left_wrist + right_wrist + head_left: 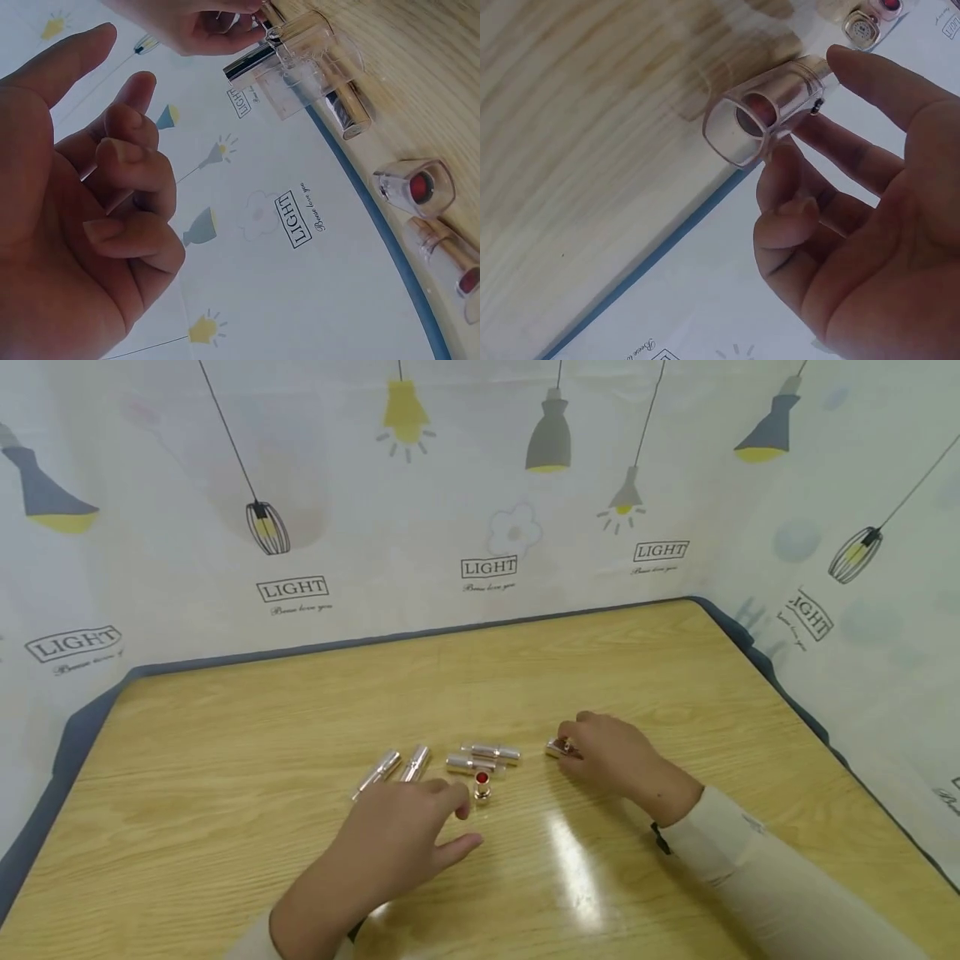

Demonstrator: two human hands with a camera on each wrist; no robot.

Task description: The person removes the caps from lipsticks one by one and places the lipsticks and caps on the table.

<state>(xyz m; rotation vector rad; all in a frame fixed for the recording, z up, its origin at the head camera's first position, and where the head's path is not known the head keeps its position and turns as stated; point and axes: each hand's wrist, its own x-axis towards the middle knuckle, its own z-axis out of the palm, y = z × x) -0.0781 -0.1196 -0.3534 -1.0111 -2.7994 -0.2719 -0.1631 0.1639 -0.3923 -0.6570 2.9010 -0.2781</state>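
The right hand (pixel 611 756) pinches a lipstick tube (pixel 558 748) lying mid-table toward the right edge, so a firm fingertip hold likely keeps it from rolling, while the left hand (pixel 397 843) hovers relaxed and empty by the upright lipstick (pixel 482 786).

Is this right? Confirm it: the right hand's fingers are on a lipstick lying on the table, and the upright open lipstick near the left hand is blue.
Not quite. The upright open lipstick near the left hand is red, not blue, as the head view shows. The right hand does touch a lying lipstick.
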